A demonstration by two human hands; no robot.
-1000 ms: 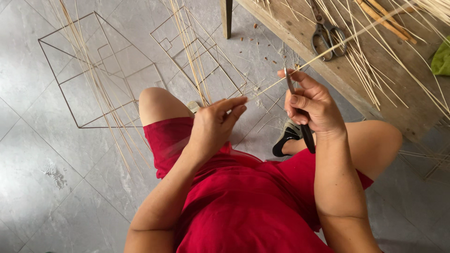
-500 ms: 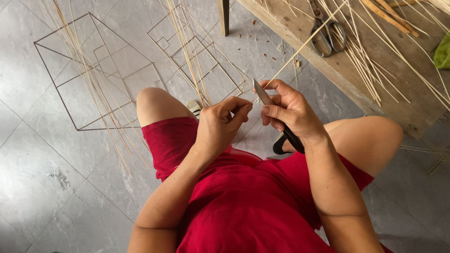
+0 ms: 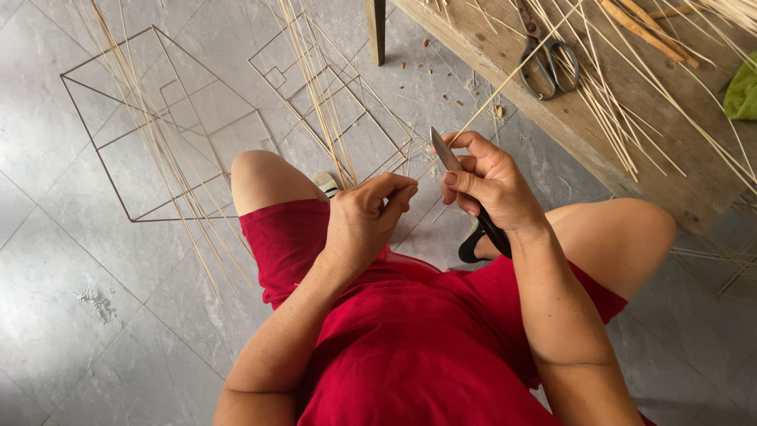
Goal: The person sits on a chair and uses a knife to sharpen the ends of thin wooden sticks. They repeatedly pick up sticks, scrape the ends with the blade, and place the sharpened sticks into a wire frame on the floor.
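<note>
a grey tiled floor [image 3: 71, 315] is seen from above, and on it two thin wire-like frames are laid: a large square frame [image 3: 138, 142] at the left and a smaller frame [image 3: 331, 102] toward the middle, each crossed by loose bundles of pale bamboo strips [image 3: 158, 150]. a rough wooden bench [image 3: 631, 150] is set along the upper right, strewn with more strips, and a pair of scissors [image 3: 544, 59] is rested on it. a red garment [image 3: 410, 339] is worn by the seated person, whose knees are bared. the left hand [image 3: 367, 225] is closed in a pinch on the near end of a single thin bamboo strip [image 3: 489, 99], which is run up and to the right over the bench. the right hand [image 3: 489, 185] is clenched around the black handle of a knife [image 3: 445, 150], and the blade is laid against the strip just beside the left fingertips [image 3: 402, 189]. a slip is judged possible: the blade is kept very close to the pinching fingers, so a snag in the strip could send it into them, or the slender strip could be snapped by too steep a cut.
</note>
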